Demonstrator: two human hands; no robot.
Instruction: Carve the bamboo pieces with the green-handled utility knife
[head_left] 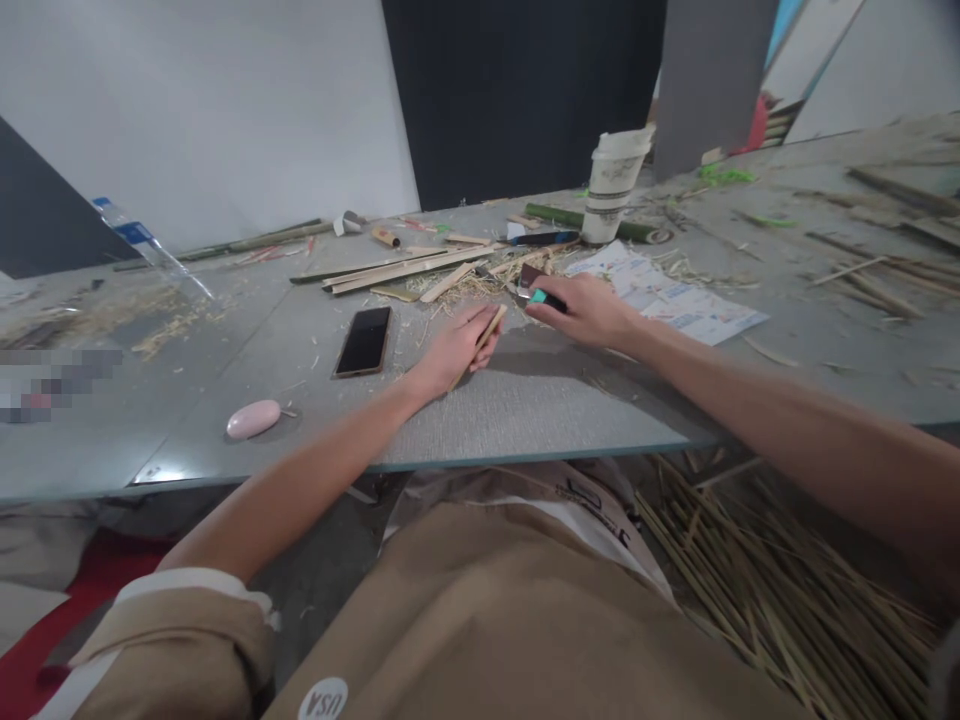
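Note:
My left hand (459,352) is closed around a short bamboo strip (489,330), which points up and away from me above the table. Just right of it, my right hand (589,308) grips a utility knife (541,298) with a teal and black handle. Its metal end is small and blurred, near the tip of the strip. By the right fingertips shows a dark reddish-brown flat piece (529,274); whether it is held or lies behind, I cannot tell. Beyond both hands, split bamboo strips (405,268) lie among pale shavings (469,290).
A phone (364,341) and a pink oval object (253,419) lie to the left. Farther back are a tilted plastic bottle (154,248), a lidded paper cup (613,188), a green bamboo piece (555,215) and printed paper sheets (675,295). Long bamboo strips (787,580) lie below the table's edge.

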